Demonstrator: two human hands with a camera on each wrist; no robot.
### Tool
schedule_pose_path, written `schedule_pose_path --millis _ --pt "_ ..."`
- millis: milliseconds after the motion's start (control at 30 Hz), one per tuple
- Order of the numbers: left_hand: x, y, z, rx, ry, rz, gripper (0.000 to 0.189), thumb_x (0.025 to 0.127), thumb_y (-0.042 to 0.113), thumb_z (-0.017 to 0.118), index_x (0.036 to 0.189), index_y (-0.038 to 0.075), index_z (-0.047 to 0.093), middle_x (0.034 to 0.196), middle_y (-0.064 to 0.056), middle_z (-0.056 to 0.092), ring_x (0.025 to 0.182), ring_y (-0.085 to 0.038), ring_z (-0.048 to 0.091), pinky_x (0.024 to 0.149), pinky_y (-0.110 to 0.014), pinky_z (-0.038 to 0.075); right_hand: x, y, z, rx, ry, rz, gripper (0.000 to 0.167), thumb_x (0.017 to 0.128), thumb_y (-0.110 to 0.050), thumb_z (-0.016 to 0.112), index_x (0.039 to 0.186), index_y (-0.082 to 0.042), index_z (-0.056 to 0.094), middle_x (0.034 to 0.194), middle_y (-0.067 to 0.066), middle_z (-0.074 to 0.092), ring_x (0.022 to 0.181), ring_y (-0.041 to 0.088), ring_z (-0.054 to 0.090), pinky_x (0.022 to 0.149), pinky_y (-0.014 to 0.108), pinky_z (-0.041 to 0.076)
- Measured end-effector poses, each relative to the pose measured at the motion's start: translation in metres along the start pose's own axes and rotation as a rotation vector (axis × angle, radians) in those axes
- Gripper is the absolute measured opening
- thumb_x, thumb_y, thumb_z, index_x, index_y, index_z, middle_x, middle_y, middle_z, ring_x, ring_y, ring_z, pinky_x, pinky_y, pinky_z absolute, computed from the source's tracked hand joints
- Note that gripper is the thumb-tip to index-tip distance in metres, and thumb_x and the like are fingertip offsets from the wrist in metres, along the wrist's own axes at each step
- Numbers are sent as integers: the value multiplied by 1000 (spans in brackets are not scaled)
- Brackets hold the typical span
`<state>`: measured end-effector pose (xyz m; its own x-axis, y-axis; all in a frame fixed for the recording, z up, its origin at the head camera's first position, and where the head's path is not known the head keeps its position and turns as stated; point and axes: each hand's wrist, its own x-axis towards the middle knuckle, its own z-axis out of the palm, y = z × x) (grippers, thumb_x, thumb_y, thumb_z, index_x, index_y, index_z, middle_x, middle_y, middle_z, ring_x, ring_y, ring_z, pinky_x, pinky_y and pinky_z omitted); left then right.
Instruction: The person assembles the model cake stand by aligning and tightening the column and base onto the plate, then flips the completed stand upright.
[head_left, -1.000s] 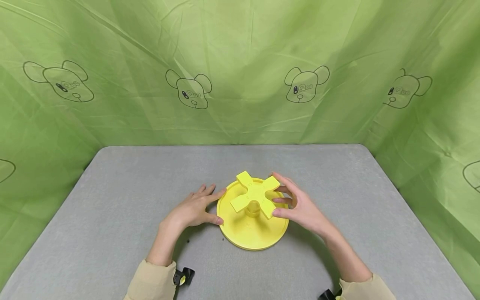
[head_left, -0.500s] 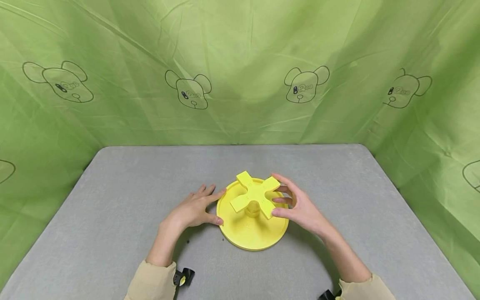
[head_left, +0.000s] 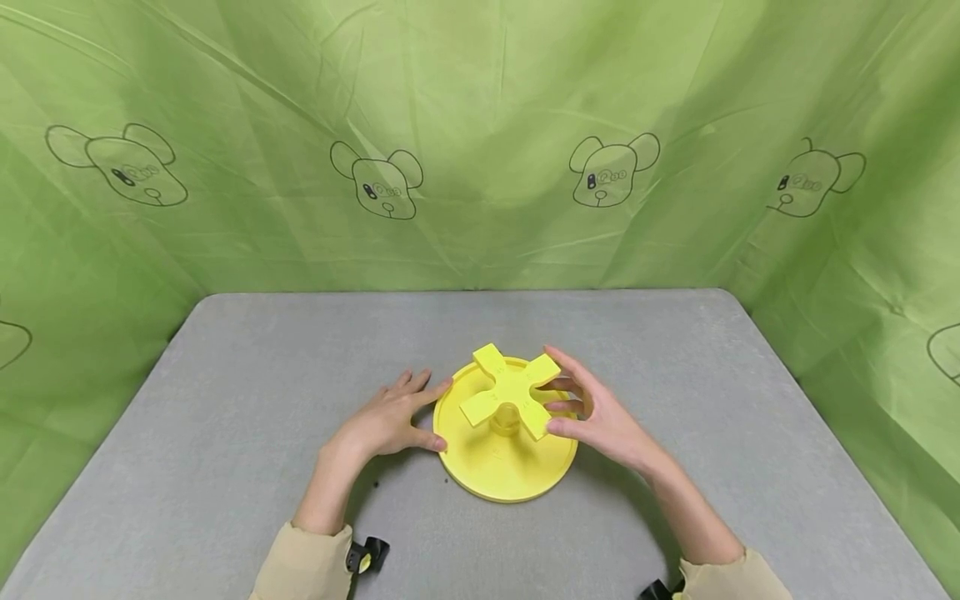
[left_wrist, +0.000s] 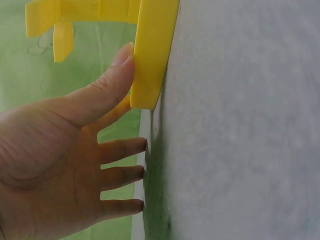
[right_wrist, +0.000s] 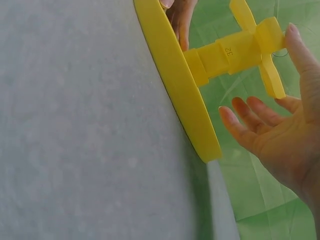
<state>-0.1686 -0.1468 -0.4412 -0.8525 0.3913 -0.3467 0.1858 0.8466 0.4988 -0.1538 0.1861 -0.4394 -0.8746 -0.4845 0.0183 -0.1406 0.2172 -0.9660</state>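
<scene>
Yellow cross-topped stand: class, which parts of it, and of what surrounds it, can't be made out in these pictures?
Underside of the round base: hidden in all views, against the table.
Marks on the cross: too small to read in the head view.
Left hand: in the right wrist view, cut off by the top edge and partly hidden by the base.
Black device near the right sleeve: cut off by the head view's bottom edge.
</scene>
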Motion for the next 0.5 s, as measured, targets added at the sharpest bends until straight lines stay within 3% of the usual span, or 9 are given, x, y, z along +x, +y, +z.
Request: schedule_pose_path --millis 233,500 --pt "0 -1 1 -6 1 14 92 86 44 81 162 26 34 172 -18 21 160 -44 10 129 -66 15 -1 7 -6 -4 -12 -53 85 95 -11 73 164 -29 26 145 19 48 138 47 51 106 45 57" --pt "0 -2 0 16 -7 29 92 87 46 79 163 26 32 172 -18 19 160 -45 11 129 -67 15 -3 14 -9 -28 -3 -42 75 100 -6 63 164 -24 27 151 15 42 139 41 52 103 31 59"
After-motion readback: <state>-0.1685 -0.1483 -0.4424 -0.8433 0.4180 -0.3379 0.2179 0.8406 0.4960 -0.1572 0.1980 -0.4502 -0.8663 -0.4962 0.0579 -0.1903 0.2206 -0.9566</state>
